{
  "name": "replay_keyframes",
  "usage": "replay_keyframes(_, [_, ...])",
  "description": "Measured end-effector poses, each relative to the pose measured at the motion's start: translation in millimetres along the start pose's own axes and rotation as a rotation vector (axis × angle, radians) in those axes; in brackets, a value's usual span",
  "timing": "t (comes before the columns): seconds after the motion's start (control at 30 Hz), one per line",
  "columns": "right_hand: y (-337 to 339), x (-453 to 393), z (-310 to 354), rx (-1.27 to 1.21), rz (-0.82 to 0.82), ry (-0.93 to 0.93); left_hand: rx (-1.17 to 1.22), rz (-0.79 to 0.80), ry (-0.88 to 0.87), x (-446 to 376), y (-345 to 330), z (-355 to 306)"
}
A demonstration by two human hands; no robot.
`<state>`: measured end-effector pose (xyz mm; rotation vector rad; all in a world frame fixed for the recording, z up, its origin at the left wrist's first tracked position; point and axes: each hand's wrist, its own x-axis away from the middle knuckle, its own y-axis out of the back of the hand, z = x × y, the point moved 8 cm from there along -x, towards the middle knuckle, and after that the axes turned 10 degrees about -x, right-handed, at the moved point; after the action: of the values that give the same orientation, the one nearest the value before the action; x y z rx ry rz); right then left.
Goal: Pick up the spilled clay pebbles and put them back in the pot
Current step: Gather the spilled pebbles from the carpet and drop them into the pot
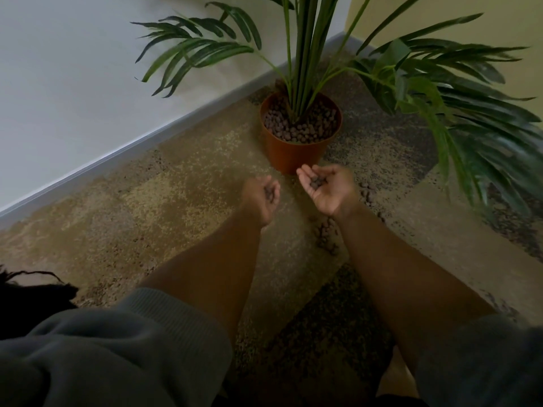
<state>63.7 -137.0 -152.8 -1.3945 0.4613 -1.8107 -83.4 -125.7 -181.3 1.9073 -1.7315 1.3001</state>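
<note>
An orange pot stands on the carpet, filled with brown clay pebbles around the stems of a palm plant. My left hand is cupped just in front of the pot, a few pebbles showing between its curled fingers. My right hand is palm up beside it, close to the pot's base, with a small heap of pebbles resting in the palm. Spilled pebbles lie on the carpet under and beside my right forearm, with more to the right of that hand.
The palm's long green leaves hang low over the carpet to the right of the pot. A white wall with a grey skirting board runs diagonally at the left. The floor is brown and grey patterned carpet.
</note>
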Motion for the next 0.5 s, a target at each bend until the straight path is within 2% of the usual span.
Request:
replay_keyframes(0.07, [-20, 2, 9, -0.054, 0.022, 0.03, 0.139, 0.051, -0.036, -1, -23, -22])
replay_keyframes(0.13, [-39, 5, 18, -0.094, 0.049, 0.063, 0.181, 0.127, -0.065, 0, -48, -44])
replay_keyframes(0.23, [-58, 8, 29, -0.067, 0.024, 0.122, 0.167, 0.213, -0.104, 4, -79, -71])
replay_keyframes(0.37, [-66, 11, 34, 0.039, -0.077, 0.168, 0.1, 0.231, -0.139, 8, -101, -89])
replay_keyframes(0.5, [-91, 12, 41, 0.016, 0.0, 0.176, 0.136, 0.254, -0.153, 6, -110, -93])
